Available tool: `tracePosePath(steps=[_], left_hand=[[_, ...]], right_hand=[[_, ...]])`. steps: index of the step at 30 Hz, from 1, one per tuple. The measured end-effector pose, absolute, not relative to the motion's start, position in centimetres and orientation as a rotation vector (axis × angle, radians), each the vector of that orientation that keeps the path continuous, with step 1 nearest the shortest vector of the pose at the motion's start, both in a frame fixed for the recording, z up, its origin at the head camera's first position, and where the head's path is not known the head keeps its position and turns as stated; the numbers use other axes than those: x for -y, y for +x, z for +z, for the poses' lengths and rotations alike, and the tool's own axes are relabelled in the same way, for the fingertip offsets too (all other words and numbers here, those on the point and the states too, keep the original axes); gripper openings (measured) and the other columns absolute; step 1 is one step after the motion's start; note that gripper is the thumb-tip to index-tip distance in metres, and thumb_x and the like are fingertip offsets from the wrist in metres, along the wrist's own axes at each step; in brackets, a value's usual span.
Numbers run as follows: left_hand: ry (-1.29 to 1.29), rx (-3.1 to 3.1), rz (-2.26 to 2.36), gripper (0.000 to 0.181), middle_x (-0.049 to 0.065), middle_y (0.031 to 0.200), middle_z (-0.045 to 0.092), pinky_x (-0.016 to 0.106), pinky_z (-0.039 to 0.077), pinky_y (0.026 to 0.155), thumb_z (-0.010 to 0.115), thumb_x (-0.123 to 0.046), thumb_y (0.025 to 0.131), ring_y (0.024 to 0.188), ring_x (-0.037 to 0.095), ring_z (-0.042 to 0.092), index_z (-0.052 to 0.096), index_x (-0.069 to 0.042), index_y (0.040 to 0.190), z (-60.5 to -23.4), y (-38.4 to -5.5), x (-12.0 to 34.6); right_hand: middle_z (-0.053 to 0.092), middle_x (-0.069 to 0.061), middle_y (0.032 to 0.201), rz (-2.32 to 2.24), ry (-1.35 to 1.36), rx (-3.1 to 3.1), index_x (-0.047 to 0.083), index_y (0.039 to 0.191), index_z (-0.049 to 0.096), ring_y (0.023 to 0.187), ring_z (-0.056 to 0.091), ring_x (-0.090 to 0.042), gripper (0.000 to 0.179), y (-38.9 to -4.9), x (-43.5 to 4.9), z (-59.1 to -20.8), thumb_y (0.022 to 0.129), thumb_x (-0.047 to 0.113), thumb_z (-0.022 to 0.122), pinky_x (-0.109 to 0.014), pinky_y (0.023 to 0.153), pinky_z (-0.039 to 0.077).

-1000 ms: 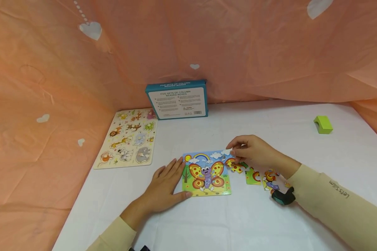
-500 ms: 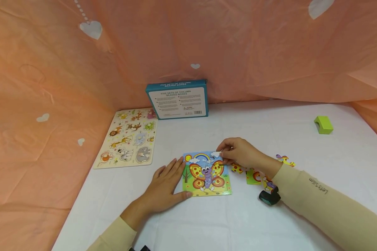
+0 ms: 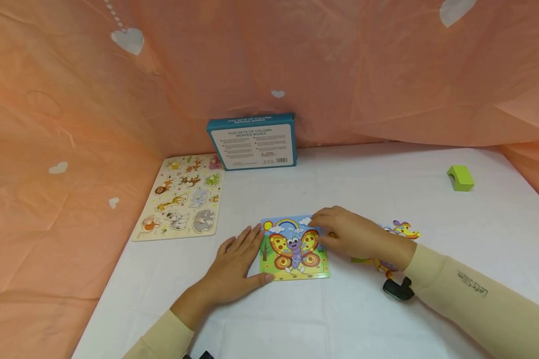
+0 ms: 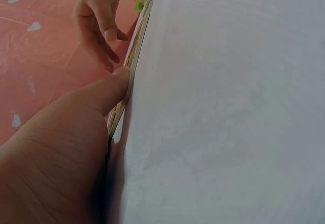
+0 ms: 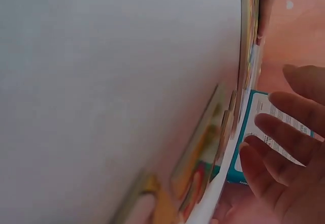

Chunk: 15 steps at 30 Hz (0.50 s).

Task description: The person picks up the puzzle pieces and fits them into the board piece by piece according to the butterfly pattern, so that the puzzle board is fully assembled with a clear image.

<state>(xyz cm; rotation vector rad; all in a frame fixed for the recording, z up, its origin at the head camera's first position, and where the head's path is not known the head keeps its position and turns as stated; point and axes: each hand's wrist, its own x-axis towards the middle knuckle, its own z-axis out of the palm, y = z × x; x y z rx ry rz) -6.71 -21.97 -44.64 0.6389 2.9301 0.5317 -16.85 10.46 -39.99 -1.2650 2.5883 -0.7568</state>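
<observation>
A square butterfly jigsaw puzzle (image 3: 294, 252) lies on the white-covered table, a sun, rainbow and clouds along its top. My left hand (image 3: 233, 267) rests flat beside it, straight fingers along the left edge and thumb at the lower left corner; in the left wrist view the thumb (image 4: 109, 89) touches the board's side. Over the puzzle's upper right part hovers my right hand (image 3: 352, 232), partly covering that corner. Its fingers (image 5: 289, 127) are spread and loosely bent in the right wrist view, with nothing between them. Several loose puzzle pieces (image 3: 406, 230) lie beneath and beyond the right wrist.
At the back stands a blue-and-white box (image 3: 256, 144) with printed text. An animal peg puzzle board (image 3: 193, 199) lies at the left. A green arch block (image 3: 461, 178) sits far right. Orange cloth (image 3: 364, 75) with white hearts hangs behind.
My right hand brought a cloud piece leftward onto the puzzle's upper right corner and let it go; its fingers have since spread and lifted. The left hand stayed in place.
</observation>
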Motion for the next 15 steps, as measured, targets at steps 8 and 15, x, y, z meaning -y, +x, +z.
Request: tracePosePath(steps=[8, 15], left_hand=[[0.628, -2.923, 0.532, 0.105, 0.003, 0.182, 0.004, 0.059, 0.006, 0.127, 0.056, -0.073, 0.102, 0.166, 0.026, 0.002, 0.018, -0.006, 0.174, -45.2, -6.9, 22.1], [0.622, -2.920, 0.537, 0.106, 0.004, 0.182, 0.006, 0.059, 0.008, 0.127, 0.057, -0.073, 0.102, 0.166, 0.027, 0.003, 0.020, -0.005, 0.174, -45.0, -6.9, 22.1]], right_hand=[[0.067, -0.011, 0.141, -1.103, -1.034, -2.457, 0.003, 0.145, 0.066, 0.114, 0.068, -0.025, 0.043, -16.9, -13.0, -39.4, 0.107, 0.021, 0.074, -0.046, 0.094, 0.059], [0.068, -0.011, 0.141, -1.248, -0.893, -2.415, 0.007, 0.147, 0.066, 0.122, 0.064, -0.029, 0.038, -17.8, -15.3, -39.2, 0.114, 0.026, 0.062, -0.053, 0.099, 0.054]])
